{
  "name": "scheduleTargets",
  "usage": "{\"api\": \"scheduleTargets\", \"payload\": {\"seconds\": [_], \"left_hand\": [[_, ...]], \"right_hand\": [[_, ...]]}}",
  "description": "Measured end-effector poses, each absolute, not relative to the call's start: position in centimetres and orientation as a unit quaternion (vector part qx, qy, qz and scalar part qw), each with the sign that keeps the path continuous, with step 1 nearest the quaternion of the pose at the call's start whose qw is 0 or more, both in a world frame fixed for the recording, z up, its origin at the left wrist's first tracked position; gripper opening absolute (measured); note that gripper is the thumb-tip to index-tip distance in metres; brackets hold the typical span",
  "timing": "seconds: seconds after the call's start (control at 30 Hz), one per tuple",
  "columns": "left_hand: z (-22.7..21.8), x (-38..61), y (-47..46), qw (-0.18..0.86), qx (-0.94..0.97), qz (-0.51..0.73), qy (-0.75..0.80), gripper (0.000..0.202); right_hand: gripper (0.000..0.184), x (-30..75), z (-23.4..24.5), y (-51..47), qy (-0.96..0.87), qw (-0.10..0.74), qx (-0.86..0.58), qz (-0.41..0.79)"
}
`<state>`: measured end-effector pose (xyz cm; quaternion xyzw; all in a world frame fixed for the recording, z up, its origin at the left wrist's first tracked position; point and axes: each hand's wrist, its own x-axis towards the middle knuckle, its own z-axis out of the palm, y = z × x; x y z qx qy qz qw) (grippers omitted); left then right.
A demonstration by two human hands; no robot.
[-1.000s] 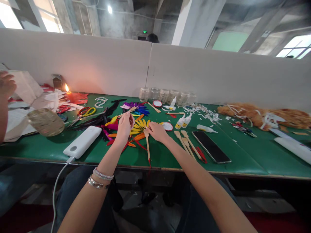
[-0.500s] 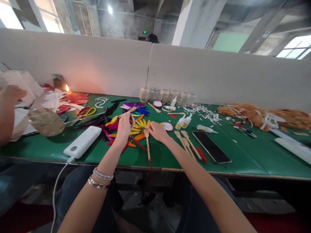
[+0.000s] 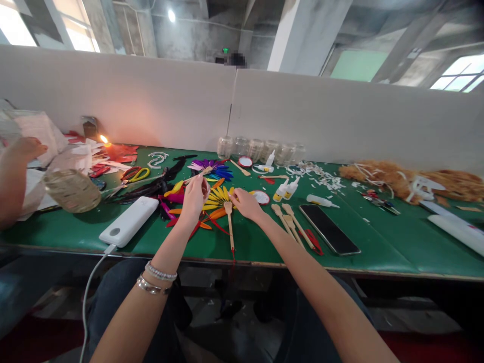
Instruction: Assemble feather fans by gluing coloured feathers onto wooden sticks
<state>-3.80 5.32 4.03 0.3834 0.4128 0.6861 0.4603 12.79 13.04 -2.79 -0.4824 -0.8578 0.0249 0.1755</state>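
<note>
A spatula-shaped wooden stick (image 3: 229, 227) lies on the green counter (image 3: 56, 234) over yellow feathers (image 3: 215, 201); the fingers of the left hand (image 3: 194, 200) pinch a thin wooden stick (image 3: 198, 174), while the loosely curled fingers of the right hand (image 3: 245, 204) sit just beside the spatula's top.

Nothing is legible: the green sign (image 3: 226, 50) and the glue bottle labels (image 3: 280, 191) are too small.

Thin stick (image 3: 200, 174) cut from pale matt wood, yellow feathers (image 3: 216, 199) finished with a soft sheen, power bank (image 3: 128, 222) cased in smooth white plastic, jars (image 3: 257, 149) made of clear glass, phone (image 3: 328, 229) faced with glossy glass
</note>
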Motion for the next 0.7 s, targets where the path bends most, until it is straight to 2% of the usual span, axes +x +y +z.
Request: {"api": "scheduleTargets", "payload": {"seconds": [0.17, 0.27, 0.37, 0.47, 0.7], "left_hand": [[4.2, -4.1, 5.2, 0.456, 0.384, 0.689, 0.413, 0.036], [4.6, -4.4, 5.0, 0.455, 0.379, 0.698, 0.403, 0.037], [5.2, -4.8, 4.8, 0.454, 0.375, 0.707, 0.393, 0.037], [5.7, -5.0, 4.6, 0.456, 0.362, 0.713, 0.39, 0.036], [5.8, -5.4, 4.7, 0.465, 0.362, 0.712, 0.381, 0.035]], "right_hand": [[0.029, 13.5, -1.5, 13.4, -0.84, 0.227, -0.492, 0.017], [0.036, 14.0, -0.6, 13.9, -0.836, 0.221, -0.502, 0.004], [0.042, 13.9, -0.2, 15.2, -0.846, 0.145, -0.513, -0.011], [0.04, 12.5, -0.2, 17.1, -0.859, 0.061, -0.506, -0.042], [0.029, 8.4, -1.4, 21.0, -0.891, -0.018, -0.445, -0.092]]}}
